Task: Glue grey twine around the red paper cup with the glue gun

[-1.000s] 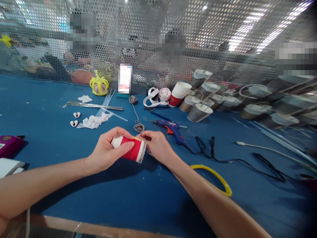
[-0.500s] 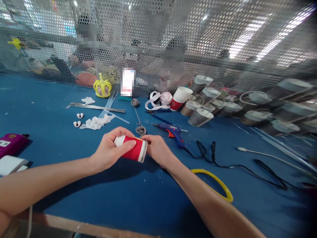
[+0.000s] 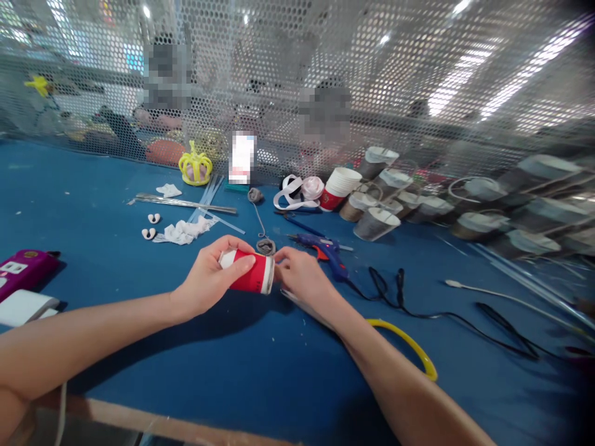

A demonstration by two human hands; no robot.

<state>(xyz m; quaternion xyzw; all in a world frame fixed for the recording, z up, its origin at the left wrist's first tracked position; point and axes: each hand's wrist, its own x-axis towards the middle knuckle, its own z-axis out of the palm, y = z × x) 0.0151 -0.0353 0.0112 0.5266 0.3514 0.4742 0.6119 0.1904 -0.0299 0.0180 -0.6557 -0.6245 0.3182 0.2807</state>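
Note:
A red and white paper cup lies sideways in my left hand, the thumb across its red side and the fingers around the far side. My right hand is at the cup's right end, its fingers curled in close to the rim. Whatever those fingertips pinch is hidden. Just behind the cup sits a small ball of grey yarn, with a strand running back to a second grey yarn ball. To the right of my right hand lies a blue glue gun.
Grey-wrapped cups crowd the back right, near stacked paper cups and white ribbon. A black cable and yellow ring lie right. Crumpled white scraps and metal rods lie left. Perforated mesh stands behind.
The cup has turned slightly, its right end now higher and closer to level. My right hand has shifted a little to the right, staying at the rim.

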